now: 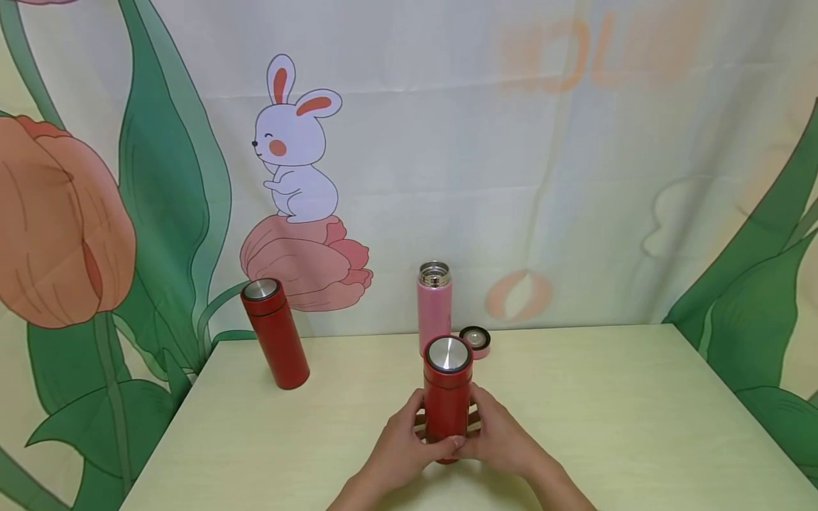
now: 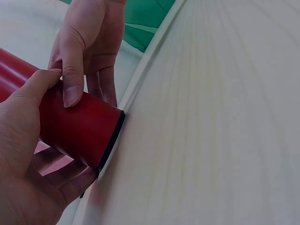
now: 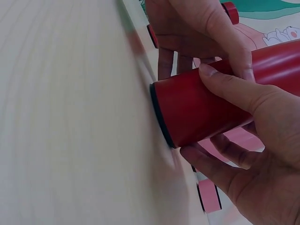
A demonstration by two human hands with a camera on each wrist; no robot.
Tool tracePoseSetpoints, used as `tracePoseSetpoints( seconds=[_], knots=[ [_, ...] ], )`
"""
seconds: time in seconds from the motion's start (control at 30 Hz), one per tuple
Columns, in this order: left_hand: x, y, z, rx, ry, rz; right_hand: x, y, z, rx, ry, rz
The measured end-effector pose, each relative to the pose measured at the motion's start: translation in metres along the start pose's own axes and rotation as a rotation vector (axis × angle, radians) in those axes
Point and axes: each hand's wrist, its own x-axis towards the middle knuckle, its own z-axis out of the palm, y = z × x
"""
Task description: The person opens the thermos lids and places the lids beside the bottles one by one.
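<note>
A capped red thermos [image 1: 447, 404] with a silver lid top stands upright between both hands near the table's front. My left hand [image 1: 401, 443] grips its lower body from the left, thumb across the front. From the right, my right hand [image 1: 508, 434] curls round the same lower part, and the thumbs meet at the front. In the right wrist view the black base rim of the red thermos [image 3: 201, 108] is close to the tabletop; I cannot tell whether it touches. Directly behind stands a pink thermos [image 1: 434, 312], uncapped, its lower part hidden.
Beside the pink thermos, its pink lid [image 1: 475, 342] lies with the inner side up. Another capped red thermos [image 1: 277, 337] stands at the table's left. The pale wooden table [image 1: 613, 411] ends at a printed curtain [image 1: 434, 163] with a rabbit and tulips.
</note>
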Motion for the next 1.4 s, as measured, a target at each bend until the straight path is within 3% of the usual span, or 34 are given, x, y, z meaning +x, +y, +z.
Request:
tracePoseSetpoints(
  seconds=[0.5,1.4],
  knots=[
    [0.0006,-0.0016,-0.0001,0.013,-0.027,-0.036,0.0009,0.0006,0.0009,-0.057,0.015,0.006],
    [-0.0005,-0.0035,0.0020,0.023,-0.035,-0.036,-0.0002,0.0003,-0.0004,-0.086,0.004,0.018]
  ],
)
